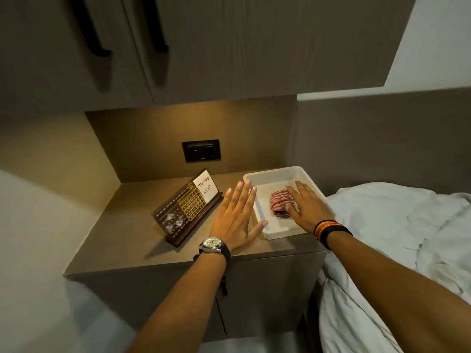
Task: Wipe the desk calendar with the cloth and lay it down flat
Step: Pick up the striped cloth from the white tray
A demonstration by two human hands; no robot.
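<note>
The desk calendar (pixel 186 206) stands tilted on a dark wooden base on the nightstand (pixel 122 225); it has gold date tiles, a white "To Do List" note and whitish smudges at its lower left. A folded red-and-white striped cloth (pixel 280 201) lies in a white tray (pixel 270 175) to the right. My left hand (pixel 235 215) hovers open with fingers spread between calendar and tray, its thumb over the tray's near-left corner. My right hand (pixel 307 206) is open over the tray, fingers beside and partly over the cloth's right side, not closed on it.
A dark wall socket (pixel 201 150) sits in the niche behind the nightstand. Cabinet doors with black handles (pixel 160 26) hang overhead. A bed with rumpled white sheets (pixel 397 238) lies along the right, touching the nightstand's side.
</note>
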